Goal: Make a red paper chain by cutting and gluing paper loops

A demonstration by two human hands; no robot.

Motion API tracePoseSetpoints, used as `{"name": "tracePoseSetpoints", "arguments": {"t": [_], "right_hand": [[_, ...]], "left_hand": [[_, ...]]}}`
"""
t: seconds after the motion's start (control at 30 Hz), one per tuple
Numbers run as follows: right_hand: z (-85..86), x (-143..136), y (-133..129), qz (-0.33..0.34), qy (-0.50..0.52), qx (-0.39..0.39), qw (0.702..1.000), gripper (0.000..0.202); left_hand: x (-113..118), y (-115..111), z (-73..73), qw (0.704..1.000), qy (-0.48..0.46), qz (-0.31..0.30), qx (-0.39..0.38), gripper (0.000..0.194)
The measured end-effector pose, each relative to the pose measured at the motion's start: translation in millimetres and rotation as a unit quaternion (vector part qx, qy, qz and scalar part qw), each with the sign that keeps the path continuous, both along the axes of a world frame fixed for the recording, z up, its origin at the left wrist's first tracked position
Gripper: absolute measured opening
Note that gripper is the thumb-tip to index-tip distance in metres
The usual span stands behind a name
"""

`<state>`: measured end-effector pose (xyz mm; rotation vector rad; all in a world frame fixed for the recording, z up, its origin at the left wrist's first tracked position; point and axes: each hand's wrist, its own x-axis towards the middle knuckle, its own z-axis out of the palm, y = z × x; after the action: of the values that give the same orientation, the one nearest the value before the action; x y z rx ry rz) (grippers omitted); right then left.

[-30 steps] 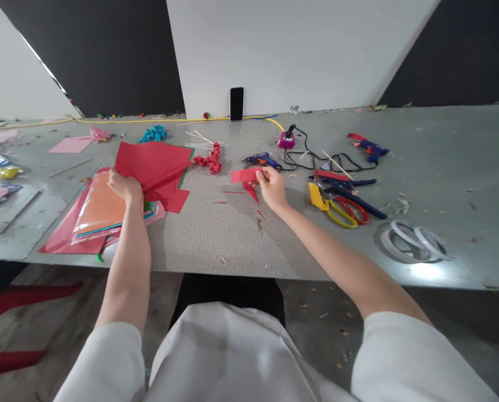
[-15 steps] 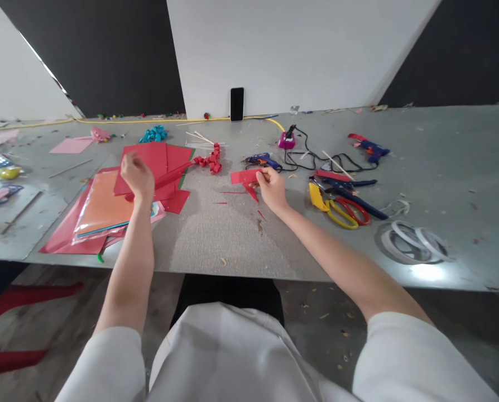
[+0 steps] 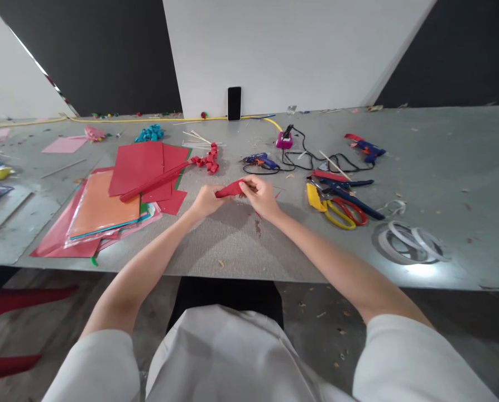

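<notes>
A short strip of red paper (image 3: pixel 230 190) is stretched between my two hands, just above the table. My left hand (image 3: pixel 207 200) pinches its left end, and my right hand (image 3: pixel 259 195) grips the other end between thumb and fingers. Thin red paper scraps (image 3: pixel 277 195) lie beside and below my right hand. To the left, red paper sheets (image 3: pixel 136 166) overlap in a pile, with a long red strip (image 3: pixel 153 183) lying across them. A cluster of red paper curls (image 3: pixel 210 160) rests beyond my left hand.
Behind my right hand lies a blue glue gun (image 3: pixel 261 161); another glue gun (image 3: pixel 369 149) is farther right. Scissors (image 3: pixel 339 215), pliers (image 3: pixel 358 198) and a white coil (image 3: pixel 412 241) sit at right. An orange sheet (image 3: pixel 105 204) in plastic lies left. A phone (image 3: pixel 234 104) leans on the wall.
My left hand has come from above the red sheets to the middle and taken the strip's left end. The strip and my right hand have shifted slightly left and nearer me.
</notes>
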<state>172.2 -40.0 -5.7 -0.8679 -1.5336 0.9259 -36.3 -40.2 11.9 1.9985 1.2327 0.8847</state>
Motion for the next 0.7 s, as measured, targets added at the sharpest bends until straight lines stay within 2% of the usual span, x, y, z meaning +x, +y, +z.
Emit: {"name": "tracePoseSetpoints", "arguments": {"t": [0.27,0.37,0.43,0.47,0.53,0.63,0.7], "right_hand": [[0.3,-1.2,0.0,0.009,0.014,-0.031,0.999,0.045],[-1.3,-0.6,2.7,-0.015,0.009,-0.025,1.000,0.046],[-2.8,0.8,6.0,-0.044,0.021,-0.020,0.999,0.047],[-3.5,2.1,8.2,-0.062,0.032,-0.018,0.997,0.048],[-4.9,5.9,13.2,-0.101,0.056,-0.017,0.993,0.049],[-7.6,12.5,20.5,-0.142,0.072,-0.019,0.987,0.050],[-10.0,15.2,23.8,-0.152,0.065,-0.017,0.986,0.051]], "left_hand": [[1.5,-2.0,3.4,0.997,-0.045,0.014,-0.061,0.034],[4.1,1.4,1.6,0.994,-0.074,0.004,-0.079,0.034],[6.5,1.8,7.6,0.996,-0.068,0.026,-0.056,0.036],[7.2,-1.1,14.7,0.997,-0.057,0.054,-0.023,0.037],[6.0,-18.3,37.7,0.990,-0.048,0.108,0.080,0.030],[-5.6,-74.2,82.8,0.971,-0.101,0.107,0.191,0.028],[-19.7,-116.1,106.3,0.961,-0.080,0.137,0.228,0.031]]}}
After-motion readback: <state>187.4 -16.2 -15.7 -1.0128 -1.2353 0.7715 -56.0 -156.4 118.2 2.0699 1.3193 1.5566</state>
